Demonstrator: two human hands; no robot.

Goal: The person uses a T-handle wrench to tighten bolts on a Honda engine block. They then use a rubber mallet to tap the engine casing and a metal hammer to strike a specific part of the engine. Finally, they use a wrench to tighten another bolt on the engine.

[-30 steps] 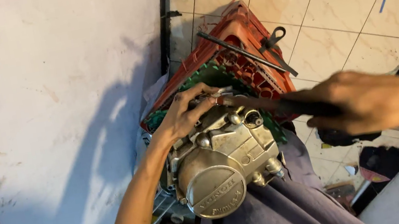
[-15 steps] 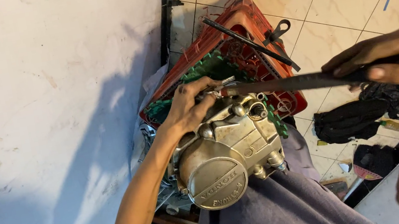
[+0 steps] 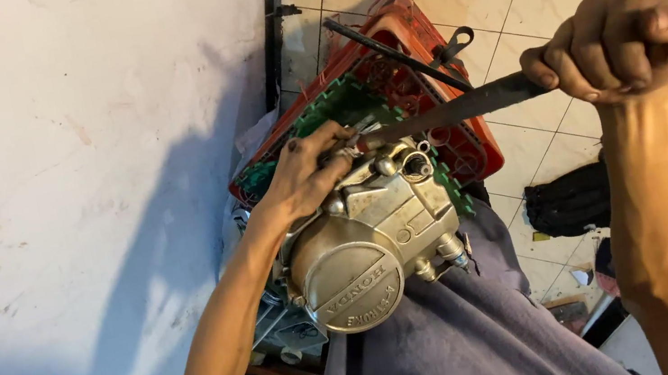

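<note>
An engine case is steadied by the left hand; a long tool is clenched in the right hand's closed grip for leverage.

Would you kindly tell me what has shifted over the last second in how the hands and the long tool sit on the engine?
The right hand has swung the long dark tool's handle end up and outward, from low beside the engine to well above it. The left hand stays on the engine's top where the tool's tip meets it. The engine remains on the lap, with the red crate behind it.
</note>
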